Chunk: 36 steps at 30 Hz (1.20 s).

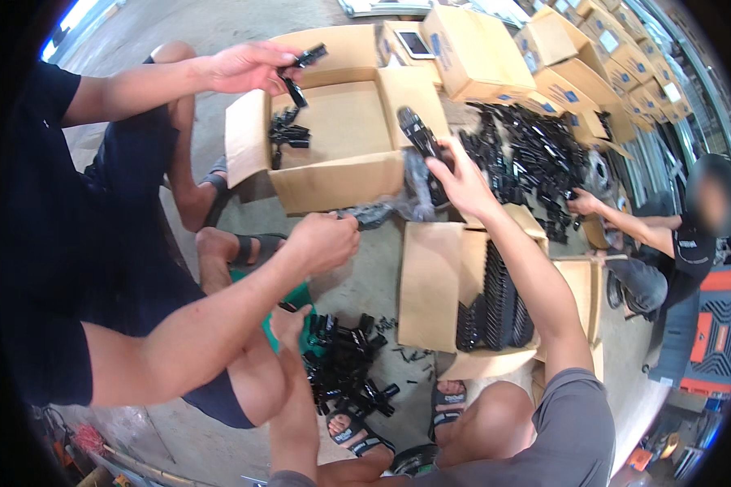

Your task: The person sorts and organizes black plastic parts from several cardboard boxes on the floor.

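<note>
Right hand closed around a black plastic part above the cardboard box; left hand open, empty, beside loose black parts.

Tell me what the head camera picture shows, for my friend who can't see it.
A person's right hand grips a black part beside an open box, while the left hand is by a pile of black parts on the floor. A co-worker sitting close by holds small black pieces.

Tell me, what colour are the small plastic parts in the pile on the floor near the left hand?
Black, seen in the head view: the pile of small plastic parts.
</note>
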Motion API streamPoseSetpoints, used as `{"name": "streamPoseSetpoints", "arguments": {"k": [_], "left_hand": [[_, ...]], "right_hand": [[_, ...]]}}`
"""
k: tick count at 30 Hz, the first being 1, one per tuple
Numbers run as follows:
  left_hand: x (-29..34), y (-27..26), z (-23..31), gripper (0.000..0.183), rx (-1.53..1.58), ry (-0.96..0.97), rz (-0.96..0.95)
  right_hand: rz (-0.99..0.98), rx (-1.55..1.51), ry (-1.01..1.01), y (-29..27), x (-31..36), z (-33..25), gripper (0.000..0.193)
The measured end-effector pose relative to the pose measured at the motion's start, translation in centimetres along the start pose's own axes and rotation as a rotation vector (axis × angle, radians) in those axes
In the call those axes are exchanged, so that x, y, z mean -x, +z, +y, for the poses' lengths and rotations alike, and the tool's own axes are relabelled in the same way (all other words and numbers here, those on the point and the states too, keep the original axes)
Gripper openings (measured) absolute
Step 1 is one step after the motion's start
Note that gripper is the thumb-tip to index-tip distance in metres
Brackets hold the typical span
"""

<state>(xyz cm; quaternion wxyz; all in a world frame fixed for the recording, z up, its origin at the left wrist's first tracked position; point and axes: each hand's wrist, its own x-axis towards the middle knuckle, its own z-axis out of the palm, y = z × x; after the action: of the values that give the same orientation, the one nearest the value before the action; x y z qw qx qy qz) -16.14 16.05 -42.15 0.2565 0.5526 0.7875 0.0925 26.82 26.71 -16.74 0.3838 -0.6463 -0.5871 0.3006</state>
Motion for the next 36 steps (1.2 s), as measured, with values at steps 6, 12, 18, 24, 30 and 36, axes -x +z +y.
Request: {"name": "streamPoseSetpoints", "arguments": {"k": [6, 12, 18, 24, 30, 36], "left_hand": [[-2.4, -1.1, -5.5, 0.046, 0.274, 0.114, -0.227], [0.8, -8.8, -10.6, 0.059, -0.279, 0.435, -0.240], [10.2, -17.8, -7.5, 0.048, -0.050, 0.313, -0.337], [22.6, -24.5, -1.5, 0.032, 0.534, 0.147, -0.395], [31.5, -30.5, 3.2, 0.033, 0.904, -0.057, -0.383], [36.1, -33.1, 10.5, 0.048, 1.134, 0.035, -0.636]], "right_hand": [[-0.056, -0.094, 0.244, -8.6, 22.9, 1.7, 0.036], [0.042, 0.291, 0.326, -10.6, 39.6, 3.8, 0.044], [0.017, 0.842, 0.109, -9.0, 41.0, 7.2, 0.038], [-0.074, 1.008, 0.146, -8.2, 40.7, 11.5, 0.037], [0.125, 0.949, 0.138, -7.1, 42.0, 12.6, 0.036], [0.278, 1.013, -0.019, -6.6, 41.1, 9.8, 0.040]]}}
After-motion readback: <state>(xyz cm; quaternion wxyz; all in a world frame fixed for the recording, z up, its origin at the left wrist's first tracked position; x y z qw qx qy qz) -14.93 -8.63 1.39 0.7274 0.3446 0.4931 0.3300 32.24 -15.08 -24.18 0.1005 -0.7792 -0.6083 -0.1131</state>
